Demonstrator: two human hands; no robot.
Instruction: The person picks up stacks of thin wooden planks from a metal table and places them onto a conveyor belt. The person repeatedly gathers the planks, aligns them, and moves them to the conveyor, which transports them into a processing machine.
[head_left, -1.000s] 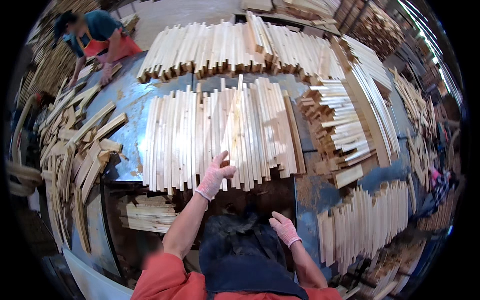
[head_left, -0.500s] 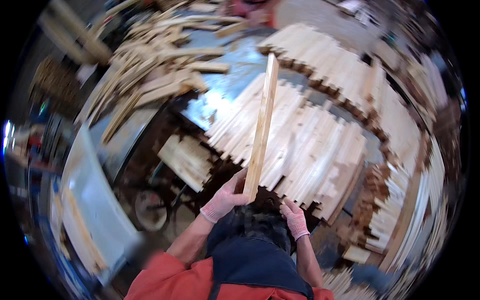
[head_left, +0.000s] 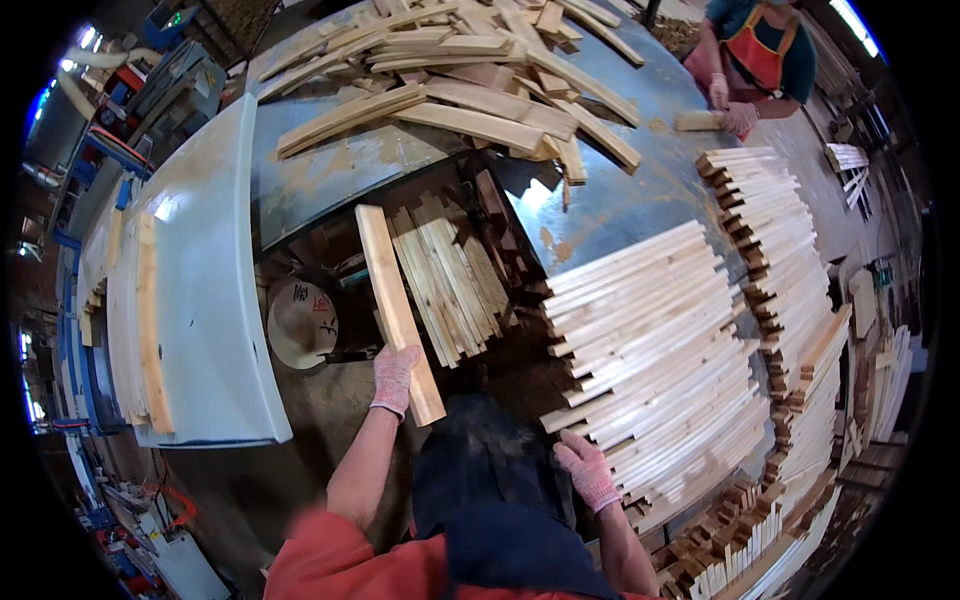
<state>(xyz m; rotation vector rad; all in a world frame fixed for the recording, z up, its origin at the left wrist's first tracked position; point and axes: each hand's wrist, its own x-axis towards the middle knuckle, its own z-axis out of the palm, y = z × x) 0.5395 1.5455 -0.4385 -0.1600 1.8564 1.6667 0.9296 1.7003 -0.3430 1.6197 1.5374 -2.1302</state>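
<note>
My left hand, in a pinkish knit glove, is closed round the lower part of a wooden board. The board stands away from the table, tilted, its top end leaning left. My right hand, gloved too, rests at the near ends of a wide row of pale wooden strips laid side by side. Its fingers are stretched out and look loose; whether they press on a strip I cannot tell. Beyond the held board, a smaller stack of strips lies lower down, in a gap between the tables.
A heap of loose wood pieces covers the far metal table. At left stands a white-topped surface with boards along its edge. A second row of strips runs along the right. A co-worker's hands hold wood at the far right.
The view has turned left. The board in my left hand has swung from above the row of strips to beside the lower stack. My right hand stays near the strips' ends.
</note>
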